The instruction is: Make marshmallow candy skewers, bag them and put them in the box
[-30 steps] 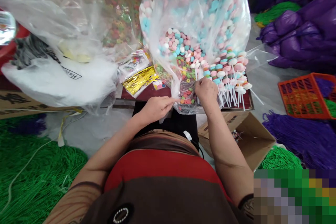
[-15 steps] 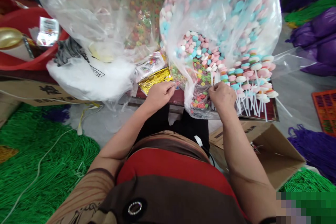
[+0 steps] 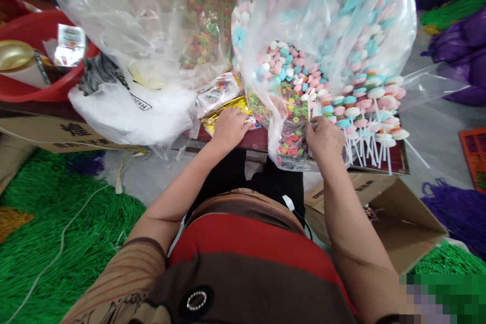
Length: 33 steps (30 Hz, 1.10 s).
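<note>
My left hand rests at the gold twist ties, its fingers loosely bent and apart, beside a silver printed packet. A small white and coloured item lies by its fingertips. My right hand is closed on white sticks at the mouth of a clear bag holding coloured candy rings. Pink, white and blue candies lie just above. To the right of this hand, several candy skewers on white sticks are piled at the table edge.
A large clear bag of ring candies and a white plastic bag stand at the left, beyond them a red basin. An open cardboard box is below right. Green strands cover the floor at left; an orange crate is far right.
My left hand has moved slightly up onto the gold ties, and its pinched fingers have loosened. My right hand stays at the sticks. The view has shifted slightly.
</note>
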Available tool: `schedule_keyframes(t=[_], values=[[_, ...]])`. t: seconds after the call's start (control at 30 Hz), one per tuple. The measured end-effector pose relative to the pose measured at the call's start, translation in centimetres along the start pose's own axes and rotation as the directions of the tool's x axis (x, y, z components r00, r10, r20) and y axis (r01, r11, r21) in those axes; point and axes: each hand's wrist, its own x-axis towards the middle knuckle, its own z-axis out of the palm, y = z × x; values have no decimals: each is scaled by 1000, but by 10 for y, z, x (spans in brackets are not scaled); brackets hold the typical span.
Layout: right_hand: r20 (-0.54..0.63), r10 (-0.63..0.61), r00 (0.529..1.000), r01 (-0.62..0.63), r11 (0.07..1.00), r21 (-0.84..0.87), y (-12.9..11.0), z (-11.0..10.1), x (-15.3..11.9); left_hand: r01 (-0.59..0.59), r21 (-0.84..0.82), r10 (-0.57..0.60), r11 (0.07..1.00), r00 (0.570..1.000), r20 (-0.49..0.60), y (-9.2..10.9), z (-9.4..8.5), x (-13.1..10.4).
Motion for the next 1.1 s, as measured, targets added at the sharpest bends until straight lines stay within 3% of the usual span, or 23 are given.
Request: schedule_keyframes(t=[0.17, 0.4, 0.67, 0.77, 0.83, 0.9, 0.97, 1.0, 1.1], values=[[-16, -26, 1000, 26, 999, 25, 5, 4, 1, 13, 116, -15, 993, 1000, 17, 11, 14, 5], [-46, -39, 998, 43, 996, 76, 10, 7, 2, -35, 87, 29, 996, 997, 71, 8, 7, 16], [-277, -96, 956, 161, 961, 225, 27, -1, -3, -58, 72, 52, 996, 996, 79, 2, 5, 24], [-331, -165, 929, 276, 905, 324, 12, -12, -22, -43, 16, 42, 999, 998, 53, -1, 7, 29], [-325, -287, 901, 411, 804, 429, -10, -14, -39, -31, -90, 34, 996, 999, 38, -5, 7, 32], [-240, -475, 846, 523, 655, 545, -35, -9, -52, -4, -246, 8, 969, 1000, 16, -9, 7, 34], [-120, -599, 791, 532, 579, 617, -59, 2, -55, 32, -407, -32, 913, 999, 7, -13, 7, 35], [-67, -605, 793, 503, 590, 631, -67, 8, -52, 53, -479, -55, 876, 998, 9, -15, 7, 36], [17, -472, 881, 350, 677, 647, -81, 22, -36, 132, -667, -123, 733, 991, 61, -20, 8, 38]])
